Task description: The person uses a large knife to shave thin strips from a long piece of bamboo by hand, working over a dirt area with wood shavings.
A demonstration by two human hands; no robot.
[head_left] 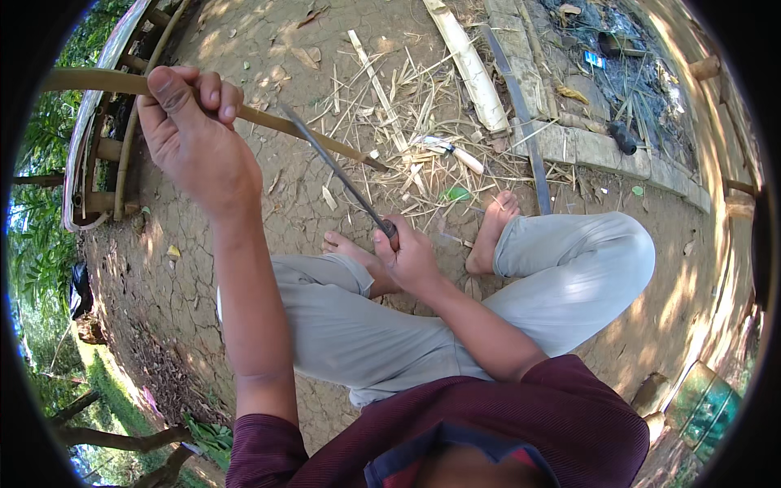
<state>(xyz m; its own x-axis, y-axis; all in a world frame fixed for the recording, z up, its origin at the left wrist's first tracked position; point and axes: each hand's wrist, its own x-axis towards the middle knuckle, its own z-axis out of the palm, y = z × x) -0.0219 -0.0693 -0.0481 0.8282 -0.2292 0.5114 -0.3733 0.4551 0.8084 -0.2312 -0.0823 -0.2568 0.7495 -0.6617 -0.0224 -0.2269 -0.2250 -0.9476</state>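
Observation:
My left hand [199,146] is raised at the upper left, its fingers closed round a long, thin brown wooden or bamboo stick [313,136]. The stick slopes down to the right, and its far end hangs over the shavings. Lower and nearer my body, my right hand [411,260] grips the dark handle of a knife [342,177]. Its long narrow blade points up and to the left, with the tip close to the stick; whether they touch I cannot tell. My bare feet [498,224] rest on the ground below the shavings.
Pale shavings [407,106] litter the cracked earth. Among them lies a second knife with a pale handle [466,159]. Right of it are a split pale log [468,69] and a long flat metal blade [525,122]. A brick edging [606,149] borders ashes. A slatted bamboo structure [122,146] stands left.

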